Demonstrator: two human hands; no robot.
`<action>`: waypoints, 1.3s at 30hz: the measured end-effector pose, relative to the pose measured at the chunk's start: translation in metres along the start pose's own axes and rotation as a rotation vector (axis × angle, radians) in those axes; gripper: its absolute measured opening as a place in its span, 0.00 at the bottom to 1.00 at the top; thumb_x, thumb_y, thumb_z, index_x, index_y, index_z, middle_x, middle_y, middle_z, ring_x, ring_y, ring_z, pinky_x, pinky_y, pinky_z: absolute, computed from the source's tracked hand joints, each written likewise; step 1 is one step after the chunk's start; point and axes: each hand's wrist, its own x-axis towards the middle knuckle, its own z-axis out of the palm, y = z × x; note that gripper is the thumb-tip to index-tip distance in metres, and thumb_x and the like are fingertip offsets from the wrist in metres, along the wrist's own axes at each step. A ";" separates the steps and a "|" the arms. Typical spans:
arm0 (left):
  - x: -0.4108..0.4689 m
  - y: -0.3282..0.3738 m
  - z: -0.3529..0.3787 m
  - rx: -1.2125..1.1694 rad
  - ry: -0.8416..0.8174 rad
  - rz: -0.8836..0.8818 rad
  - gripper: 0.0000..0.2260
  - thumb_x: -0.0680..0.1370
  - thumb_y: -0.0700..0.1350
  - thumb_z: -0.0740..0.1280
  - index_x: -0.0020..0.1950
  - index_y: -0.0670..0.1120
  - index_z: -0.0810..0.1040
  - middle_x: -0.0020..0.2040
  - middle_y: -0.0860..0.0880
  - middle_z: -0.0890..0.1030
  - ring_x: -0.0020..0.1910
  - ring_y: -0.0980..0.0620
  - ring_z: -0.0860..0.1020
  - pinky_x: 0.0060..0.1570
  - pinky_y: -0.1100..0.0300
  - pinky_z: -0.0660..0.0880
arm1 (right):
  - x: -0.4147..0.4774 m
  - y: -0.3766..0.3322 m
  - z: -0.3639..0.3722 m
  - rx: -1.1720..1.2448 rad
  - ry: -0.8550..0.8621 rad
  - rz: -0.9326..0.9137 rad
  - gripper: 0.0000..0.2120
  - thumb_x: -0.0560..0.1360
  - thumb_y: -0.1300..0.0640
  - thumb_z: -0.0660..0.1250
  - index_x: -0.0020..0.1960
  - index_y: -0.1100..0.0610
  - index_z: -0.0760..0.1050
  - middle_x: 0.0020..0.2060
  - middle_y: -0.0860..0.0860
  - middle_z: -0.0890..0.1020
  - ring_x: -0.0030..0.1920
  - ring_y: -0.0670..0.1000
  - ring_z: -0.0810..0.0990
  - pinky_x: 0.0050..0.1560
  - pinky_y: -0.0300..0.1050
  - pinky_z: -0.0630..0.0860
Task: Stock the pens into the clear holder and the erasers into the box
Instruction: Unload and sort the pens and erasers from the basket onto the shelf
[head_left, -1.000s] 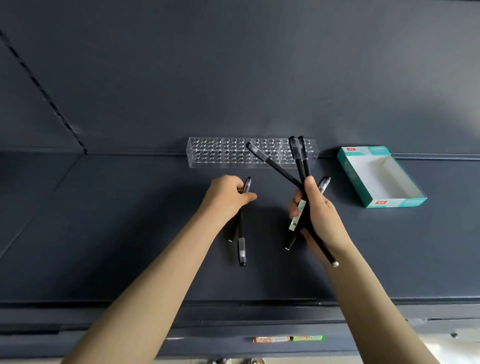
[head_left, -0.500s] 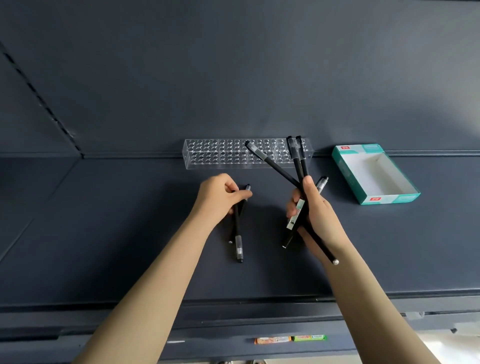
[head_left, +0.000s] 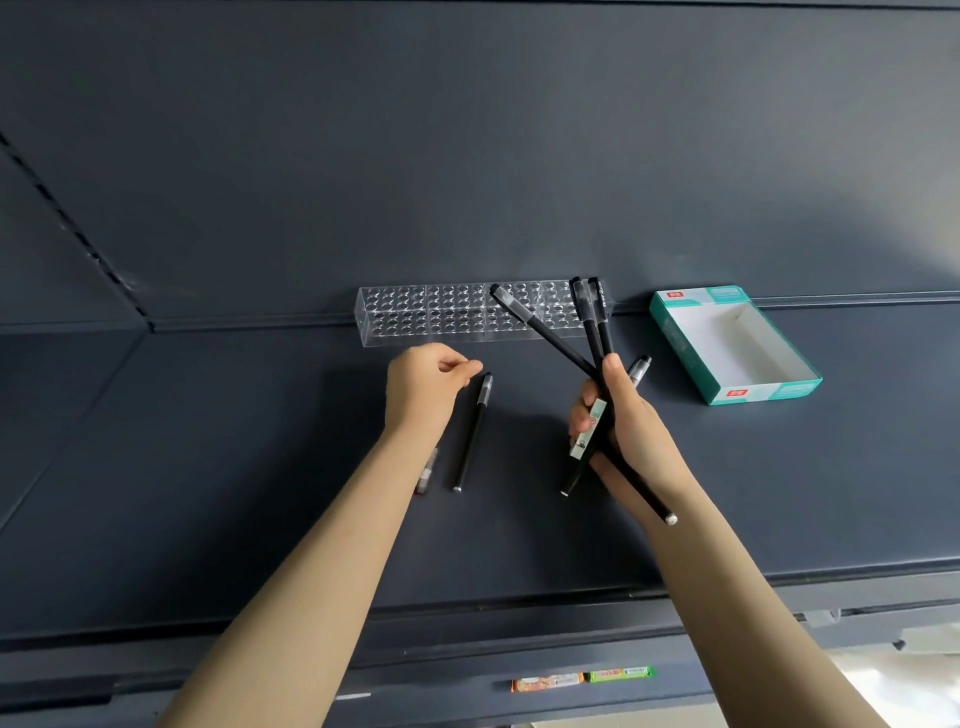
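Observation:
A clear holder (head_left: 441, 317) with rows of round holes stands against the back of the dark shelf, no pen in it. My right hand (head_left: 631, 436) grips several black pens (head_left: 592, 338) in a fan, caps pointing up in front of the holder's right end. My left hand (head_left: 423, 389) hovers with curled fingers, thumb against fingertip, holding nothing. One black pen (head_left: 471, 431) lies on the shelf just right of it. A second pen (head_left: 427, 474) shows partly from under my left wrist. The open teal-and-white box (head_left: 675, 338) lies at the right, empty. No erasers are in view.
The dark shelf board (head_left: 234, 467) has a raised front lip. An orange and a green label strip (head_left: 582, 678) sit on the rail below. The back panel rises right behind the holder.
My left hand has let go of the pen it held; that pen now lies flat beside it. My right hand keeps its bundle in about the same place.

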 end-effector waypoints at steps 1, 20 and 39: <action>0.000 0.000 0.002 0.013 0.008 -0.008 0.05 0.73 0.46 0.74 0.42 0.46 0.84 0.37 0.53 0.83 0.38 0.57 0.81 0.37 0.68 0.74 | 0.000 0.000 0.000 -0.005 0.003 -0.001 0.22 0.75 0.36 0.60 0.32 0.52 0.69 0.26 0.52 0.68 0.29 0.49 0.64 0.34 0.44 0.61; -0.065 0.004 -0.012 0.108 -0.126 0.179 0.14 0.77 0.51 0.69 0.61 0.49 0.78 0.55 0.54 0.76 0.50 0.55 0.75 0.48 0.70 0.69 | -0.010 0.004 0.007 -0.051 0.016 -0.016 0.22 0.80 0.39 0.57 0.34 0.53 0.68 0.27 0.52 0.68 0.29 0.49 0.65 0.34 0.44 0.62; -0.035 0.060 -0.005 -0.802 -0.619 -0.159 0.09 0.82 0.44 0.62 0.55 0.40 0.79 0.35 0.58 0.78 0.32 0.58 0.66 0.33 0.68 0.67 | -0.014 -0.001 0.009 -0.146 -0.375 0.202 0.27 0.79 0.34 0.52 0.32 0.54 0.67 0.23 0.51 0.65 0.27 0.52 0.62 0.32 0.44 0.62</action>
